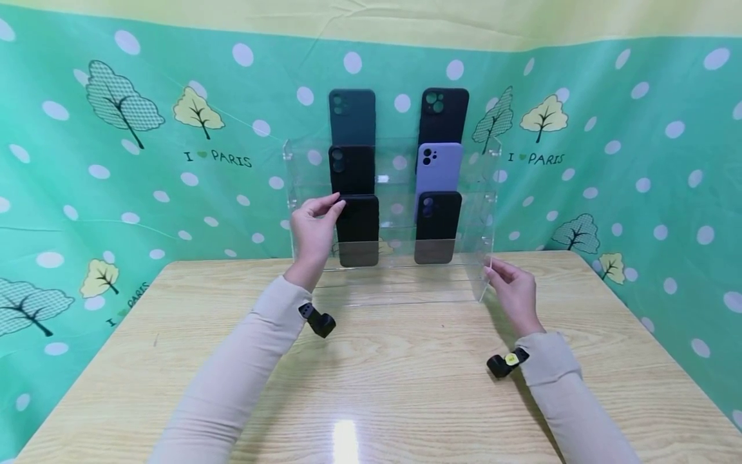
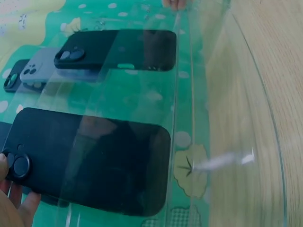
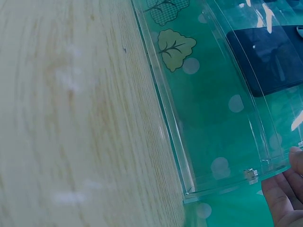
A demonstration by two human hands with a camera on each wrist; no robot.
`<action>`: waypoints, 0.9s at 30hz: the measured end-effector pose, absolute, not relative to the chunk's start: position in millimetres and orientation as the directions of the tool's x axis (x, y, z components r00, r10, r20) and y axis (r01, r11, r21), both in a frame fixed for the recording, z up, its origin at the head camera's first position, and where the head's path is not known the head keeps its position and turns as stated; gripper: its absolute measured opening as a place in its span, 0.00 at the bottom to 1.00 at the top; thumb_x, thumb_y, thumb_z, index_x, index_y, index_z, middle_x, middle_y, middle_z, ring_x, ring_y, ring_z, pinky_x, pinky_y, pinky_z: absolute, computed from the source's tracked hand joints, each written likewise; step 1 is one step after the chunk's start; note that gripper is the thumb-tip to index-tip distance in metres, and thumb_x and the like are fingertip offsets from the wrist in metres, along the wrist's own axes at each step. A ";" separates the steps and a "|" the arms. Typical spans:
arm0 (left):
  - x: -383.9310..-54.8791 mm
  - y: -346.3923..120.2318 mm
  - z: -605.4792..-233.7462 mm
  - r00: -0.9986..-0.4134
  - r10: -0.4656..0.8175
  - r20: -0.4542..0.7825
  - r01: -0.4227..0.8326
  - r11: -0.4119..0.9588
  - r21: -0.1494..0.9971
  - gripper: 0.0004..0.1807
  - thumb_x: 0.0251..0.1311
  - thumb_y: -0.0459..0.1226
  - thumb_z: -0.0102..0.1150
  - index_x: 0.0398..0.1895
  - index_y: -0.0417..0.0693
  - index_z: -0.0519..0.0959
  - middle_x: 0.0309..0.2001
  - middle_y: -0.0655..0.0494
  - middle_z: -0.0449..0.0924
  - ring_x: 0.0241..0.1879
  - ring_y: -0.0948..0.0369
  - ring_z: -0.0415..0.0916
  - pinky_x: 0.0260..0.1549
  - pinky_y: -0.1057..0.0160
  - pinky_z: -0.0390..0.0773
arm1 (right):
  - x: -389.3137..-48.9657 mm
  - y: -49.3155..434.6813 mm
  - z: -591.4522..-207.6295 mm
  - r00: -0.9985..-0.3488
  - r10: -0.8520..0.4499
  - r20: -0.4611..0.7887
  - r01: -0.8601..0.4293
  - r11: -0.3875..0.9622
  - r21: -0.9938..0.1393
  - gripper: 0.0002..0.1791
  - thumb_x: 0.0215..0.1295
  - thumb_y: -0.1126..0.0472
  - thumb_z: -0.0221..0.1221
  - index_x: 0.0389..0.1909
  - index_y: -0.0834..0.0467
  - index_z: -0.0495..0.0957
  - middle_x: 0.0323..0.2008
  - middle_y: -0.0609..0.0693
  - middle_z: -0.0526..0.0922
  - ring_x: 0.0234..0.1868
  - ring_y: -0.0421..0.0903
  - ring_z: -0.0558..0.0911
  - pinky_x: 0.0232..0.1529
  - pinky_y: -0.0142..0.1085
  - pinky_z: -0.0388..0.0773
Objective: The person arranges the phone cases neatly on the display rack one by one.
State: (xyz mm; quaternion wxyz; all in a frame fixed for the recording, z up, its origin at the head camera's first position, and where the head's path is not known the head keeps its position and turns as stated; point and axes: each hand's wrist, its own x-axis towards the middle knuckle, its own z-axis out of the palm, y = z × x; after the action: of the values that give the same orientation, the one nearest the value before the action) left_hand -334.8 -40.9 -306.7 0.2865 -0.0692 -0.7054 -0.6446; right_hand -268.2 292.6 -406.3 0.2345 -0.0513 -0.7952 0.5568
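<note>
A clear acrylic tiered stand (image 1: 400, 252) holds phone cases in two columns. My left hand (image 1: 313, 232) pinches the upper left corner of the front-left black phone case (image 1: 358, 225), which sits upright in the lowest tier; in the left wrist view, fingertips (image 2: 29, 203) are at the camera-hole end of this case. At the stand's lower right, my right hand (image 1: 513, 290) grips the edge of the clear side panel between thumb and fingers. Lowest in the right column stands another black phone case (image 1: 438, 219), with a lavender phone case (image 1: 440, 164) behind it.
Higher in the stand are a dark teal case (image 1: 352, 116), a black case (image 1: 352, 169) and a dark case (image 1: 445, 113). The stand is on a wood-grain table (image 1: 400, 374). Behind hangs a green dotted cloth (image 1: 232, 96) with printed trees.
</note>
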 end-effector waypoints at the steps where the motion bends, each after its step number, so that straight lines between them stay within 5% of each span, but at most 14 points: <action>1: -335.7 -41.1 -307.5 -0.823 -0.276 0.496 0.467 0.166 0.868 0.13 0.56 0.40 0.66 0.44 0.47 0.85 0.41 0.52 0.81 0.41 0.61 0.76 0.35 0.71 0.75 | -268.1 292.9 -406.4 -0.884 0.343 0.316 -0.177 0.380 -0.908 0.18 0.66 0.61 0.58 0.53 0.67 0.77 0.51 0.63 0.79 0.36 0.25 0.78 0.39 0.20 0.77; 13: -342.0 -42.8 -319.2 -0.748 -0.328 0.576 0.509 0.274 0.816 0.13 0.56 0.41 0.65 0.43 0.47 0.85 0.37 0.52 0.78 0.37 0.59 0.76 0.31 0.71 0.75 | -267.3 288.7 -406.7 -0.894 0.343 0.287 -0.159 0.355 -0.921 0.17 0.65 0.63 0.58 0.53 0.67 0.77 0.51 0.64 0.79 0.36 0.26 0.78 0.40 0.20 0.77; 21: -336.0 -52.4 -321.1 -0.745 -0.318 0.587 0.520 0.275 0.808 0.15 0.55 0.42 0.67 0.43 0.43 0.84 0.38 0.51 0.78 0.37 0.57 0.76 0.36 0.61 0.77 | -267.1 289.3 -406.9 -0.905 0.318 0.281 -0.154 0.372 -0.915 0.19 0.66 0.59 0.58 0.55 0.65 0.76 0.52 0.63 0.79 0.37 0.25 0.78 0.41 0.20 0.76; 27: -325.0 -69.4 -322.9 -0.755 -0.251 0.605 0.536 0.296 0.791 0.15 0.56 0.41 0.66 0.42 0.40 0.83 0.38 0.49 0.79 0.36 0.55 0.76 0.34 0.62 0.76 | -264.9 294.8 -412.0 -0.910 0.306 0.279 -0.150 0.385 -0.911 0.21 0.67 0.58 0.57 0.56 0.66 0.74 0.54 0.62 0.77 0.40 0.27 0.78 0.43 0.20 0.76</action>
State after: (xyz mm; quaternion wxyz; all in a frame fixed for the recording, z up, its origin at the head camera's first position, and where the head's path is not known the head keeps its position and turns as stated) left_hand -325.0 -69.4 -322.9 0.3358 -0.0974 -0.7315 -0.5853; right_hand -264.9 294.8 -412.0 0.2060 -0.0484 -0.8062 0.5525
